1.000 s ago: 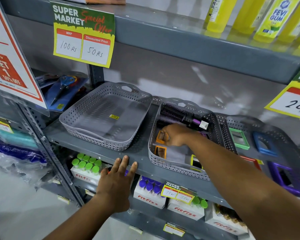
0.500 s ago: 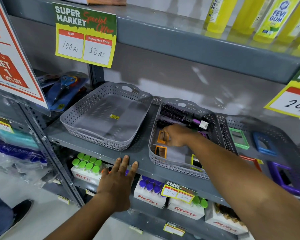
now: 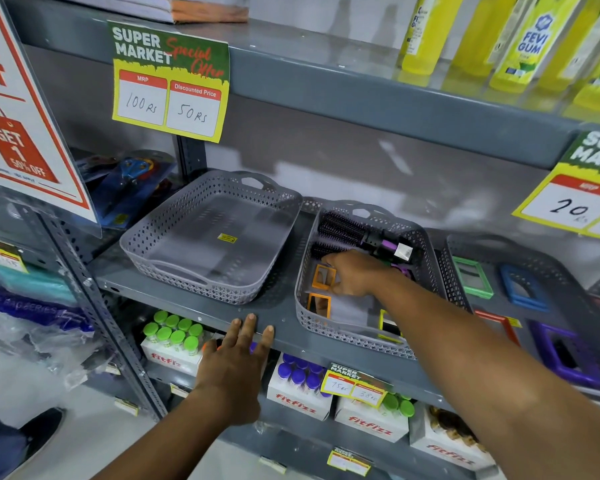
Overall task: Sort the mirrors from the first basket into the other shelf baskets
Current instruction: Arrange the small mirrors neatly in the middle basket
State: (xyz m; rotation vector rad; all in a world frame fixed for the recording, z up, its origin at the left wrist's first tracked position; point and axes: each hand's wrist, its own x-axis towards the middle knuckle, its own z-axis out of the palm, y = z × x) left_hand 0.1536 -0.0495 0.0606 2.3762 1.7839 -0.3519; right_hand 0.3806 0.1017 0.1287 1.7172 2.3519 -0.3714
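The left hand (image 3: 236, 368) lies flat, fingers spread, on the shelf (image 3: 284, 327) edge. Farther in, the right hand (image 3: 355, 273) reaches into the middle basket (image 3: 326, 330), fingers touching an orange mirror (image 3: 323, 277); whether they grip it is unclear. Hairbrushes (image 3: 343, 230) lie behind.

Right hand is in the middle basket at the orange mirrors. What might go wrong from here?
1. The right hand touches the upper orange mirror, which leans tilted; it might tip or slip.
2. The hair brushes lie close behind and may get dragged.
3. The yellow mirror sits under the forearm, easily knocked.
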